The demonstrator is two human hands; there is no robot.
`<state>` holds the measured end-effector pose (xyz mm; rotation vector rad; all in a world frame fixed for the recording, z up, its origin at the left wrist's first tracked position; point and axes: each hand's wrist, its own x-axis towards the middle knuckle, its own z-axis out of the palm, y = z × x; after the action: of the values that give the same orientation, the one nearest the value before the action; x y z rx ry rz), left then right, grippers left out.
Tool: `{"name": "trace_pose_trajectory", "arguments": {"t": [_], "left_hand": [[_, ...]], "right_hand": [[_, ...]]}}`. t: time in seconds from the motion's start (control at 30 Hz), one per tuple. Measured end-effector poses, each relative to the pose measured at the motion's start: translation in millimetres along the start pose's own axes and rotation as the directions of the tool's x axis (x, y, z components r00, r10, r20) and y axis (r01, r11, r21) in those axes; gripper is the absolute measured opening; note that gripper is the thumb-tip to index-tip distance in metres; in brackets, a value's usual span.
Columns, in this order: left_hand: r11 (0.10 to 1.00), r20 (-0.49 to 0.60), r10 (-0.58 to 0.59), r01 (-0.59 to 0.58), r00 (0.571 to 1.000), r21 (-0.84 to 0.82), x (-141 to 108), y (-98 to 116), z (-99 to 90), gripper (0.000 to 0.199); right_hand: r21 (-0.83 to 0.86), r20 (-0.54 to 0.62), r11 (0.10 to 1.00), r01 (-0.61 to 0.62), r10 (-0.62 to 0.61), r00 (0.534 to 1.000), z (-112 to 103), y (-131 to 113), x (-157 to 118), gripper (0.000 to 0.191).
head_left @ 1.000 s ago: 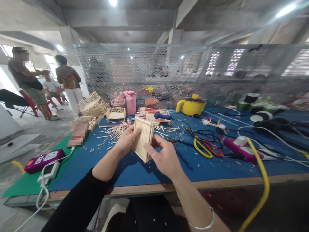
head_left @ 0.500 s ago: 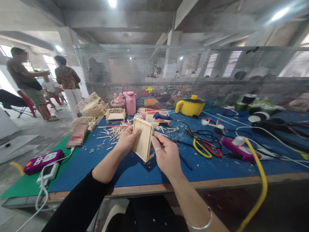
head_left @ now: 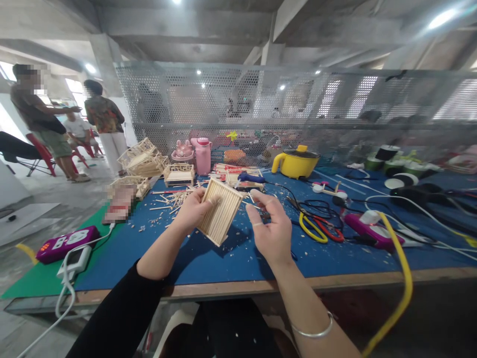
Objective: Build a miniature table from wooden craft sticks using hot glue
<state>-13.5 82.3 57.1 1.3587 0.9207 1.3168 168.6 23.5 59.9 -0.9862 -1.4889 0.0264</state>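
Note:
My left hand [head_left: 194, 213] grips a small panel of pale wooden sticks [head_left: 219, 213] by its left side, thumb across its face. The panel is tilted and held above the blue table mat. To the right of it, my right hand [head_left: 274, 226] is apart from the panel, thumb and fingers spread with nothing seen between them. Behind the panel lies a glue gun [head_left: 250, 178] with a dark blue body. Loose wooden sticks [head_left: 169, 201] and small scraps are scattered behind my left hand.
Finished-looking stick frames [head_left: 143, 158] are stacked at the back left. A pink bottle [head_left: 202, 156] and a yellow electric pot [head_left: 297, 163] stand along the mesh screen. Yellow-handled pliers [head_left: 312, 228], cables and a purple power strip [head_left: 372, 231] lie to the right. People stand beyond on the left.
My right hand has let go of the panel and moved right, its fingers opening. The panel has tilted further in my left hand.

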Motion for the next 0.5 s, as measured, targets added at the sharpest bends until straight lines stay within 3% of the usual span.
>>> {"name": "trace_pose_trajectory", "arguments": {"t": [0.17,0.5], "left_hand": [[0.999,0.017,0.03,-0.031,0.999,0.011,-2.5,1.5,1.6,0.045],[0.996,0.027,0.082,-0.084,0.996,0.042,-2.0,-2.4,-0.4,0.042]], "right_hand": [[-0.08,0.015,0.986,0.144,-0.143,0.99,1.8,-2.5,8.7,0.019],[-0.122,-0.029,0.976,0.183,-0.188,0.982,3.4,-2.3,11.1,0.017]]}}
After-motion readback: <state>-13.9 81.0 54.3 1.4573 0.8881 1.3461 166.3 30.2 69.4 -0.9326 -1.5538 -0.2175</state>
